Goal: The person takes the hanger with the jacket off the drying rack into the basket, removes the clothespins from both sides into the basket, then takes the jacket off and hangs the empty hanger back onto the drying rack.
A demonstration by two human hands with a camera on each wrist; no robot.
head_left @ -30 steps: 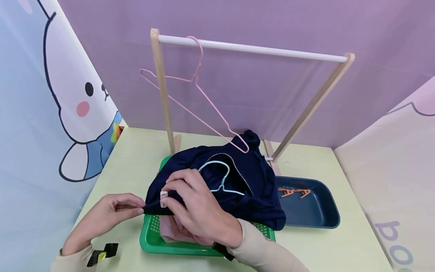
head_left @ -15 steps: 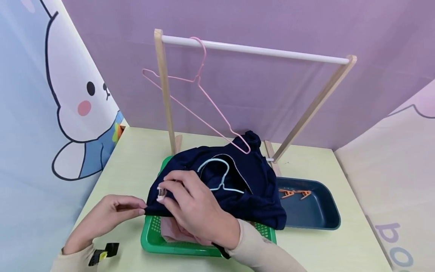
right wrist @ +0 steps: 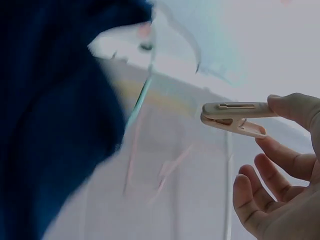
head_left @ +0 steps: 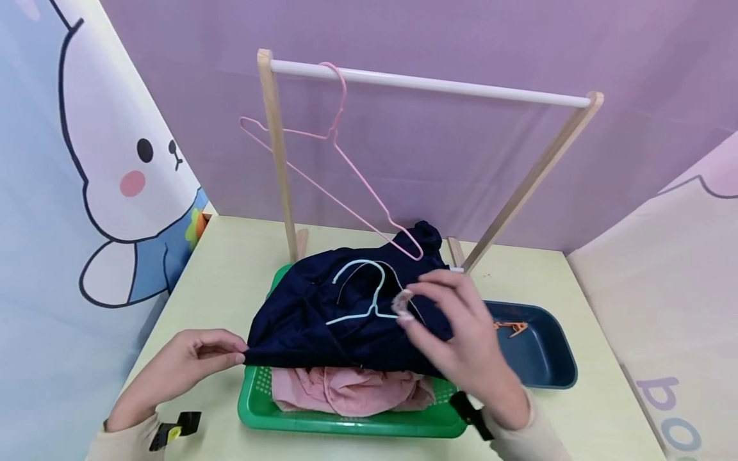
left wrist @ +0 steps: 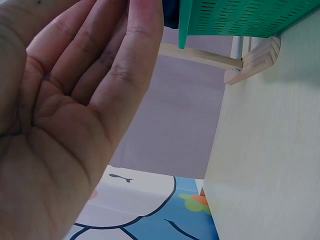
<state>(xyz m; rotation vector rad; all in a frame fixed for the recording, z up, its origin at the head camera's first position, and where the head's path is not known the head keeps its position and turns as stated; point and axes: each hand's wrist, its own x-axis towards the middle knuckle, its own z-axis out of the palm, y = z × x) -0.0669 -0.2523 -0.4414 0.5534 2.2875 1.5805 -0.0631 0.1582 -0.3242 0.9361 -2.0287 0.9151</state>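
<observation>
Clothespin (head_left: 401, 303), a pale beige one, sits pinched between the fingertips of the right hand (head_left: 461, 339) in the head view, held just above the navy garment (head_left: 352, 320) that is draped over the green basket (head_left: 346, 422). A light blue hanger (head_left: 360, 298) lies on the cloth right beside the pin. The left hand (head_left: 184, 368) pinches the garment's left corner at the basket's edge, with the fingers closed on the fabric. Pink cloth (head_left: 352, 390) shows under the navy piece. Behind stands the wooden rack (head_left: 277, 160) with a pink hanger (head_left: 340, 160) on its white bar, and to the right a dark blue tray (head_left: 542, 358) holds orange clips (head_left: 510, 326).

From the left wrist, the left hand (left wrist: 65, 115) fills the frame palm-on, its fingers reaching up toward the basket (left wrist: 250, 17); the pinch itself is cut off at the top edge (so the grip reads only from the head view).

From the right wrist, the right hand (right wrist: 280, 165) holds the clothespin (right wrist: 235, 119) by its rear end between thumb and forefinger, the other fingers loosely curled and free; the pin's jaws look closed on nothing. The navy garment (right wrist: 55, 115) is blurred at left.

To do this well, I judge the left hand should keep the cloth taut while the right squeezes the pin's tail fully before seating it over fabric and hanger wire together.
</observation>
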